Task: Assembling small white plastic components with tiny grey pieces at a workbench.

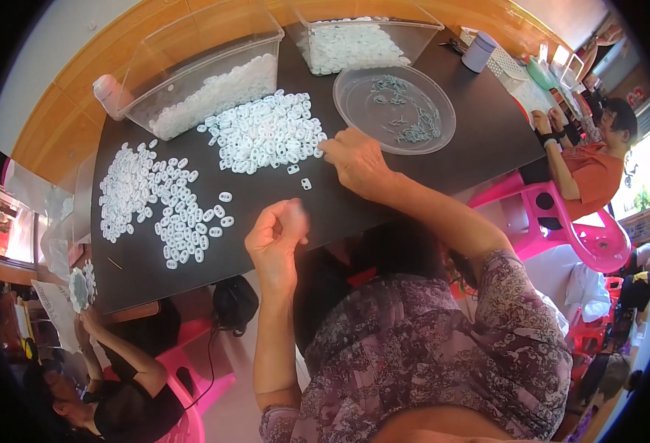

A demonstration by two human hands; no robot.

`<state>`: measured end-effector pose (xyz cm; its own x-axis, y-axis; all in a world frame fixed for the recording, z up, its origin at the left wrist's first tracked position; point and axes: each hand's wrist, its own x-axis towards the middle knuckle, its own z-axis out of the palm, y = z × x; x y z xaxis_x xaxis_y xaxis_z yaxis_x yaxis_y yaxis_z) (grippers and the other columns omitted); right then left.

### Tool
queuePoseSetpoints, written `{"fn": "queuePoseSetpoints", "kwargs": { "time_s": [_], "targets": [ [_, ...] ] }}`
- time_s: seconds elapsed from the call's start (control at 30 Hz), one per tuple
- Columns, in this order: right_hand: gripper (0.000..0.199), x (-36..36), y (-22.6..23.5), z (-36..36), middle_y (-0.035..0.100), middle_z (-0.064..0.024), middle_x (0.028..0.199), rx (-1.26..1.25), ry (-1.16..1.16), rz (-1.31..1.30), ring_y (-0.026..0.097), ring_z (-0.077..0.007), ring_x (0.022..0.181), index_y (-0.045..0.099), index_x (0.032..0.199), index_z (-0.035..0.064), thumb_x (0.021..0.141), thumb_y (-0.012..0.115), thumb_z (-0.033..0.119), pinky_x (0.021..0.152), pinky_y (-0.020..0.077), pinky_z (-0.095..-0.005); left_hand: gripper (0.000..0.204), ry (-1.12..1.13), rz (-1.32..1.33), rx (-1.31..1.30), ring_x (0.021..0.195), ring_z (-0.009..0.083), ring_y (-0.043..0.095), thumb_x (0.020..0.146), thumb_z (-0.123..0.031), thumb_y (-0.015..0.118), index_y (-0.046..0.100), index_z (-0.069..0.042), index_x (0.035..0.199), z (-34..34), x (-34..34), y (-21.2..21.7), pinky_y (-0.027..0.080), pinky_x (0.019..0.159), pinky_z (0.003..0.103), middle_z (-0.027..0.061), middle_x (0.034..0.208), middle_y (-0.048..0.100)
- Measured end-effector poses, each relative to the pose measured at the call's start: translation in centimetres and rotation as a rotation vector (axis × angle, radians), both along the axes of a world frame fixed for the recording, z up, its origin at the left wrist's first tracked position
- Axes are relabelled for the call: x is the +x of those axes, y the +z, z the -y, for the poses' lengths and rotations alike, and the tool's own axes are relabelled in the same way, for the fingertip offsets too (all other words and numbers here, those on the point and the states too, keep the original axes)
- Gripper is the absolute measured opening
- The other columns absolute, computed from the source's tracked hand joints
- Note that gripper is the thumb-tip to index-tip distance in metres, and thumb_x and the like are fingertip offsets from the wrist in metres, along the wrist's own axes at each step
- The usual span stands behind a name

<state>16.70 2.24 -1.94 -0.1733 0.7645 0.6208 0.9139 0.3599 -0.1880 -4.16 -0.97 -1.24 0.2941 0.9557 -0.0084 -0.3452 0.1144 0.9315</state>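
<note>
My right hand [358, 164] reaches to the right edge of a pile of small white oval plastic pieces [262, 133], each with two holes. Its thumb and fingertips are pinched together at the pile; what lies between them is hidden. Closer to me, above the table's front edge, my left hand [275, 235] is curled closed, its thumb and fingertips blurred. I cannot make out what it holds. Two loose white pieces [306, 184] lie on the dark table between the hands and the pile. Beyond my right hand sits a round clear lid [347, 111] with small grey-green slim parts.
Two clear bins [277, 35] of white pieces stand at the back. More white pieces [185, 214] spread over the left. A lavender cup [479, 52] and pink bottle [111, 96] mark the far corners. People sit at right [587, 177] and lower left [129, 410].
</note>
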Motion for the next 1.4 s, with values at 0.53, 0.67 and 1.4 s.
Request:
{"fn": "queuePoseSetpoints", "kwargs": {
  "time_s": [0.53,0.67,1.4],
  "targets": [
    [0.008,-2.0,1.5,0.9,0.056,-0.0103,0.072,-0.057,0.142,-0.136,0.054,-0.0275,0.069,0.064,0.08,0.0055,0.072,0.064,0.007,0.06,0.0424,-0.0379,0.015,0.12,-0.227,0.158,0.071,0.006,0.053,0.082,0.0,0.061,0.061,0.001,0.097,-0.9,0.6,-0.7,0.042,0.061,0.018,0.0002,0.083,0.057],
    [0.014,-3.8,3.5,2.7,0.062,-0.0101,0.081,-0.45,0.235,-0.517,0.059,-0.0216,0.076,0.065,0.086,0.0001,0.076,0.065,0.01,0.067,0.0456,-0.0305,0.022,0.13,-0.116,0.08,0.071,0.006,0.052,0.082,0.002,0.06,0.059,0.0,0.104,-0.8,0.7,-0.5,0.042,0.062,0.017,-0.0004,0.081,0.055],
    [0.009,2.8,4.0,1.8,0.054,-0.009,0.07,0.139,-0.053,-0.024,0.053,-0.0284,0.07,0.061,0.076,0.0055,0.069,0.064,0.001,0.06,0.0431,-0.0379,0.009,0.151,-0.172,0.21,0.067,0.0049,0.051,0.087,-0.009,0.059,0.059,-0.001,0.092,-0.3,0.9,-0.6,0.04,0.058,0.017,0.0003,0.079,0.058]
  ]
}}
